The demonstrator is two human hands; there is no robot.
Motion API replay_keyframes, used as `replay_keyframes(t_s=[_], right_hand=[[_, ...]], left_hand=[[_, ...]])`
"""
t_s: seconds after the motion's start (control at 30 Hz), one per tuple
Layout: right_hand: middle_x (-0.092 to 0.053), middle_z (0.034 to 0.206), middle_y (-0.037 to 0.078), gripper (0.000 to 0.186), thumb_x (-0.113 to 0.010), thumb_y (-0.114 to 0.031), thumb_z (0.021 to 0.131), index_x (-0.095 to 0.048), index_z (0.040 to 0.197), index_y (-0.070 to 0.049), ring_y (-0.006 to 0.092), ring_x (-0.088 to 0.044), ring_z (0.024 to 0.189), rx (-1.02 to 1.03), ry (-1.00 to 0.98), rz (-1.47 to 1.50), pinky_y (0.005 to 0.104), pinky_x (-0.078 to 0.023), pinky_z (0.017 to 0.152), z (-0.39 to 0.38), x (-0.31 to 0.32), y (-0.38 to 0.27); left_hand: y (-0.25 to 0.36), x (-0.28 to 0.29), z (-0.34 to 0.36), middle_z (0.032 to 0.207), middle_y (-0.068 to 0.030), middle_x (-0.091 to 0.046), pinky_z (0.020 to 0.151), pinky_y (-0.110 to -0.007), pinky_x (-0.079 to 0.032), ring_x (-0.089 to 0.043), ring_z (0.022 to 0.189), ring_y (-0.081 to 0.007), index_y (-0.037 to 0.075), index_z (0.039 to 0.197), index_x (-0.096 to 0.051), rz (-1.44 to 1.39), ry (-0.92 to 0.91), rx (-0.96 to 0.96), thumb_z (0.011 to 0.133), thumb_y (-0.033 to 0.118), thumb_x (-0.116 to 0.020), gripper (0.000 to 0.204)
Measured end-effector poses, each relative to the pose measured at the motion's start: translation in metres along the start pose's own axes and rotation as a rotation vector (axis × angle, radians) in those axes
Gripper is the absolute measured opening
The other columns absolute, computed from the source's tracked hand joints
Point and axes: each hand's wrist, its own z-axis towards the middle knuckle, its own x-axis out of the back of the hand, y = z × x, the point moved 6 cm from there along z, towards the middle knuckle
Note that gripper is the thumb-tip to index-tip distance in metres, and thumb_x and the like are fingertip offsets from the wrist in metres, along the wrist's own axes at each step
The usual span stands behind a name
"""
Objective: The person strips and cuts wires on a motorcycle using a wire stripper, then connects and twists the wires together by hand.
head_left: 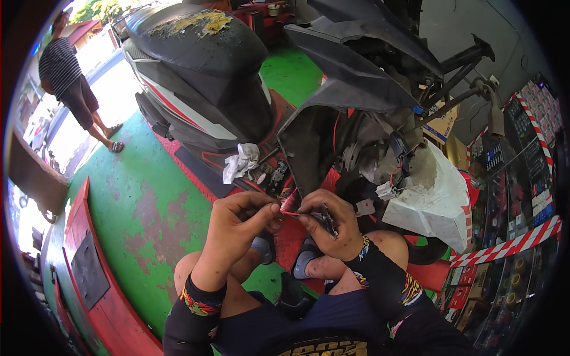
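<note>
My left hand (240,221) and my right hand (328,222) meet just above my knees and pinch a small red piece (289,206) between their fingertips. A thin dark metal tool (328,220) also lies in my right hand's grip, pointing down along the palm. Both forearms wear black sleeves with coloured patterns. Right in front of the hands stands a black scooter (205,77) with its front panels removed, so wires and a white connector (386,190) hang exposed.
A white rag (241,161) and small parts lie on the scooter's footboard. A loose white body panel (436,199) rests at right, beside shelves of boxed parts (528,172). A person in a striped shirt (65,74) stands far left on the green floor (139,202).
</note>
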Motion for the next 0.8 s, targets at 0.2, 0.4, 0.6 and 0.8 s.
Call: replay_keyframes(t_s=[0.2, 0.4, 0.6, 0.8], right_hand=[[-0.068, 0.097, 0.010, 0.011, -0.071, -0.003, 0.093, -0.066, 0.102, -0.001, 0.0206, -0.069, 0.090, -0.157, 0.002, 0.069, 0.0319, -0.052, 0.080, -0.001, 0.005, 0.003], [-0.068, 0.097, 0.009, 0.013, -0.069, -0.011, 0.097, -0.065, 0.101, 0.001, 0.0127, -0.062, 0.081, -0.139, 0.012, 0.081, 0.0278, -0.049, 0.073, -0.002, 0.002, 0.006], [-0.069, 0.097, 0.010, 0.015, -0.069, -0.012, 0.098, -0.065, 0.100, 0.002, 0.0134, -0.063, 0.079, -0.148, 0.008, 0.083, 0.0280, -0.049, 0.072, -0.002, 0.003, 0.007], [-0.069, 0.095, 0.011, 0.014, -0.070, -0.010, 0.096, -0.064, 0.099, 0.003, 0.0141, -0.063, 0.079, -0.125, -0.030, 0.024, 0.0284, -0.050, 0.072, -0.002, 0.001, 0.005]], left_hand=[[0.000, -0.002, 0.000, 0.083, -0.0106, -0.072, 0.066, -0.028, -0.059, -0.072, 0.072, -0.0170, -0.007, 0.098, -0.068, 0.003, -0.053, 0.016, 0.098, 0.011, -0.070, 0.018], [-0.004, 0.000, -0.001, 0.090, -0.0103, -0.070, 0.076, -0.029, -0.058, -0.071, 0.082, -0.0164, -0.004, 0.100, -0.062, -0.008, -0.151, 0.054, 0.101, 0.010, -0.063, 0.015], [-0.005, 0.003, 0.001, 0.103, -0.0129, -0.068, 0.084, -0.033, -0.056, -0.069, 0.094, -0.0198, -0.002, 0.098, -0.059, 0.016, -0.203, -0.008, 0.098, 0.010, -0.062, 0.012], [0.014, -0.004, 0.002, 0.114, -0.0150, -0.070, 0.092, -0.037, -0.054, -0.068, 0.106, -0.0240, -0.004, 0.114, -0.065, -0.053, -0.158, -0.120, 0.091, 0.006, -0.070, 0.026]])
